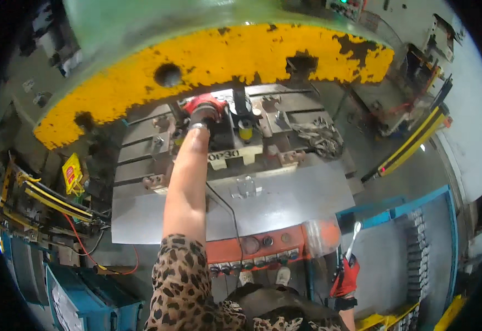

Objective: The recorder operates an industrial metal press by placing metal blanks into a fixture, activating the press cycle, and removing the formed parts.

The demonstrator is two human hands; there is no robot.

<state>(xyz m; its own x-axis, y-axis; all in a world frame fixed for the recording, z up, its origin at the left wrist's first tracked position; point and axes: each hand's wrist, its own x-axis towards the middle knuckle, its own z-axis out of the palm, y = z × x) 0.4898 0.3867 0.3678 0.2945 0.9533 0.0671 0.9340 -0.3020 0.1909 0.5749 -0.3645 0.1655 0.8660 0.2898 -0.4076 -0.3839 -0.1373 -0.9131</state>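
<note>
Head view: the left hand (pixel 202 113), in a red and grey glove, is stretched far forward into the press, under the chipped yellow ram (pixel 219 60). It sits on the die (pixel 235 135) at the back of the bed; the glove is curled, but whether it grips a part there or only touches the tooling cannot be told, since the fingers are hidden from above. The bare forearm runs nearly straight up the picture from a leopard-print sleeve (pixel 183 287).

The right hand (pixel 345 278), also in a red glove, hangs low at the person's right side, closed around a thin white tool (pixel 353 238). The tool's long axis stands almost upright in the picture, leaning slightly right, its free end pointing up and away from the body toward the blue bin (pixel 406 243). It is well apart from the die.

Between the hands lie a grey steel table plate (pixel 285 204) and, nearer the body, an orange control panel (pixel 263 245) with round buttons. A black cable (pixel 227 204) crosses the plate from the die toward the panel. Metal scrap (pixel 321 138) lies right of the die.
</note>
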